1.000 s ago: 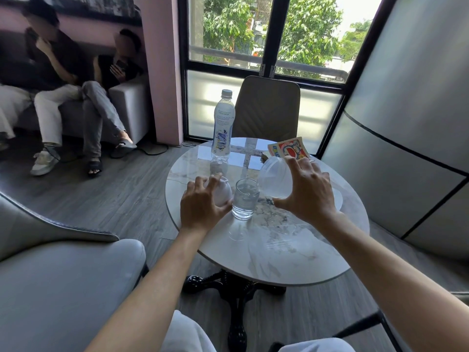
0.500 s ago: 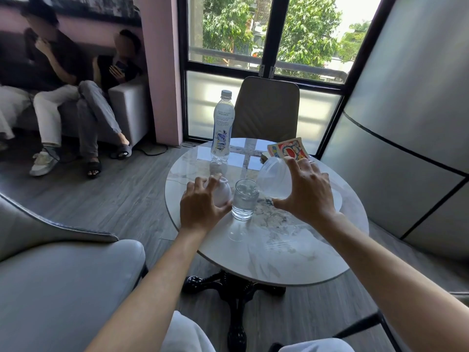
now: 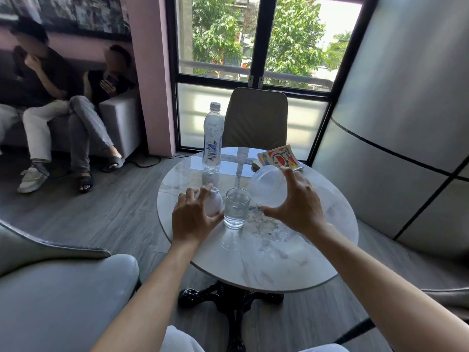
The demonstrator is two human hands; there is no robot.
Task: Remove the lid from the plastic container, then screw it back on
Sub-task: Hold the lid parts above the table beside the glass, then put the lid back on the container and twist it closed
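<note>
My right hand [image 3: 299, 207] grips a round translucent plastic container [image 3: 266, 186], tilted on its side just above the marble table [image 3: 266, 265], thumb below and fingers over the top. My left hand [image 3: 194, 219] holds a smaller whitish plastic piece [image 3: 214, 203] low over the table, which looks like the lid; my fingers cover much of it. The two pieces are apart, with a glass between them.
A glass of water [image 3: 236, 209] stands between my hands. A water bottle [image 3: 213, 138] and a colourful booklet [image 3: 279, 158] sit at the table's far side. A chair [image 3: 256, 118] faces me. A grey armchair [image 3: 50, 288] is at my left. Two people sit far left.
</note>
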